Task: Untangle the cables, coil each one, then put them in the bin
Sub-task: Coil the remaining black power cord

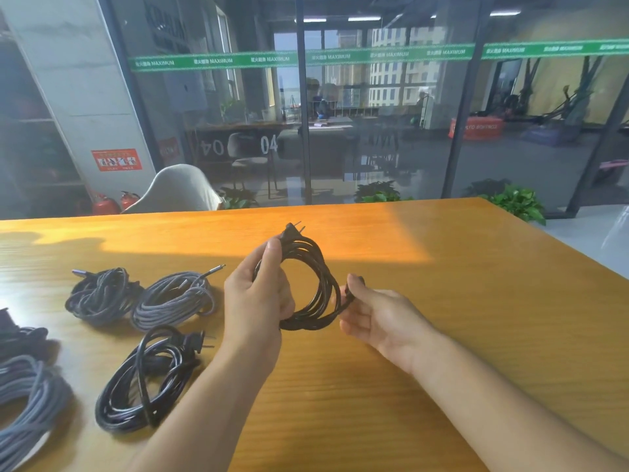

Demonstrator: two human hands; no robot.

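Currently coiling: black power cable [311,284] held up as a loop above the bench [442,301], roughly mid-bench, clear of the surface so the turns hang round and don't snag. Left hand [253,298] wrapped round the loop's left side, fingers [272,257] curled and thumb pressed near the plug [292,230] to lock the turns together; prongs pointing up and away. Right hand [372,318] pinching the loose tail end at the loop's right edge, remaining fingers relaxed and half open, probably feeding the last bit in, though the tip is partly hidden.

Left of the held loop, already coiled and parked on the bench: grey braided cable [173,299], dark braided cable [102,296] beyond it, second black power cable [149,379] nearer the body. More grey coils [23,396] at the far-left edge. No bin in view.
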